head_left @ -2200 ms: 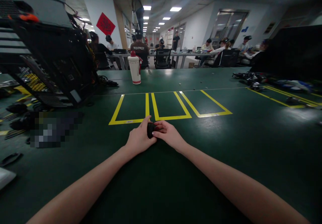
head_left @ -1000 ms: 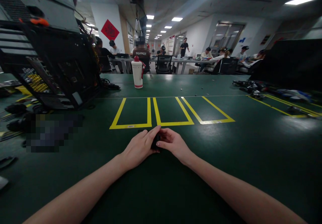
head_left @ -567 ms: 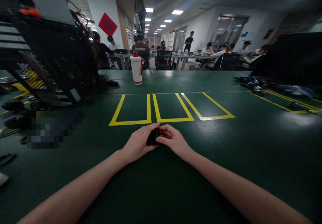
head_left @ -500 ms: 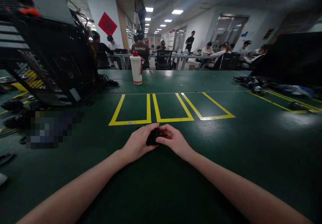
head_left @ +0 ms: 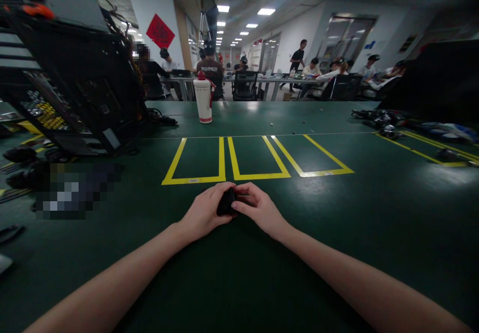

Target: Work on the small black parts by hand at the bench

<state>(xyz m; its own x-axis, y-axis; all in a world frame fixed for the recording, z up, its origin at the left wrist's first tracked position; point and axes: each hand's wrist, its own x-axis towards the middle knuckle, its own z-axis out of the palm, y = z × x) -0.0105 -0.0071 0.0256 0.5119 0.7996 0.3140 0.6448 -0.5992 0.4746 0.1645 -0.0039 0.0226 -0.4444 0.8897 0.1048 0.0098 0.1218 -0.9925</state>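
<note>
A small black object point(head_left: 226, 202) is between my hands, close to the green tabletop point(head_left: 232, 273); its kind cannot be made out. My left hand point(head_left: 205, 204) is closed round its left side, with the thumb below and the fingers over the top. From the right, my right hand point(head_left: 258, 207) pinches the object's edge with thumb and fingertips. Part of the object is hidden behind the fingers. Just beyond my hands, yellow tape point(head_left: 194, 180) marks three outlines on the table.
A white cup with a red lid point(head_left: 204, 101) stands toward the table's far edge. On the left is an open black computer case point(head_left: 101, 98), with cables near it. Dark cables and small parts point(head_left: 381, 121) lie at the right. Several people sit at tables beyond.
Both hands keep nearly the same hold on the black object. The view has shifted slightly, and a standing person in the background has moved to the right.
</note>
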